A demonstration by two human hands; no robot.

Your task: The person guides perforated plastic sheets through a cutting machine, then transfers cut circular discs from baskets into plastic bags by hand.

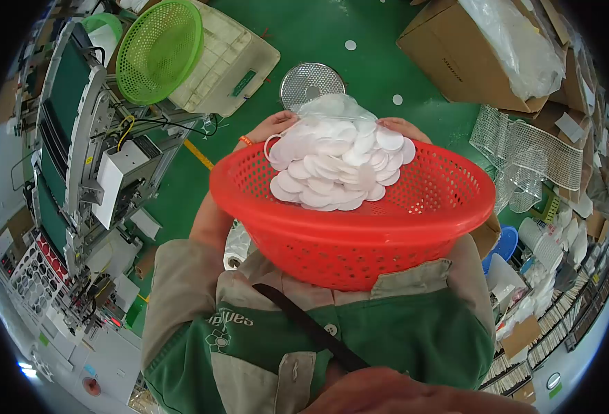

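Observation:
A red perforated plastic basket point(360, 238) rests against the front of the body, its near wall toward me. Thin white discs point(328, 169) lie heaped in its far half. Clear plastic bag film point(335, 107) spreads over the far side of the heap. On the left of the heap, my left hand point(271, 127) has its fingers closed at the bag's edge, an orange band at the wrist. My right hand point(402, 128) is closed at the bag's opposite edge, partly hidden behind discs and the basket rim.
A round perforated metal tray point(311, 84) lies on the green floor point(325, 34). Beyond it on the left, a green basket point(160, 52) leans on a white crate point(225, 58). Conveyor machinery point(77, 131) stands left; a cardboard box point(466, 62) and wire racks point(525, 148) stand right.

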